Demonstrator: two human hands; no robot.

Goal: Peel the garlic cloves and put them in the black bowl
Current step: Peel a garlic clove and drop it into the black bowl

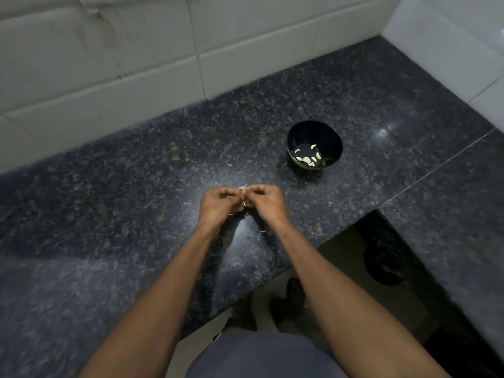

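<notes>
several peeled cloves (307, 159) are held in the black bowl (330, 137); one garlic clove (243, 197) is pinched by left hand (218, 204) and right hand (266, 203), peeling unfinished.

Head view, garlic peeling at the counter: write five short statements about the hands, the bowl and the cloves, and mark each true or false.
1. Both hands pinch one garlic clove between them. True: the left hand and the right hand meet over the dark counter.
2. The black bowl is empty. False: several peeled cloves lie in its bottom.
3. The bowl stands ahead and to the right of the hands. True.
4. The right hand is reaching into the bowl. False: it is at the clove, apart from the bowl.
5. The wall behind the counter is bare brick. False: it has pale tiles.
</notes>
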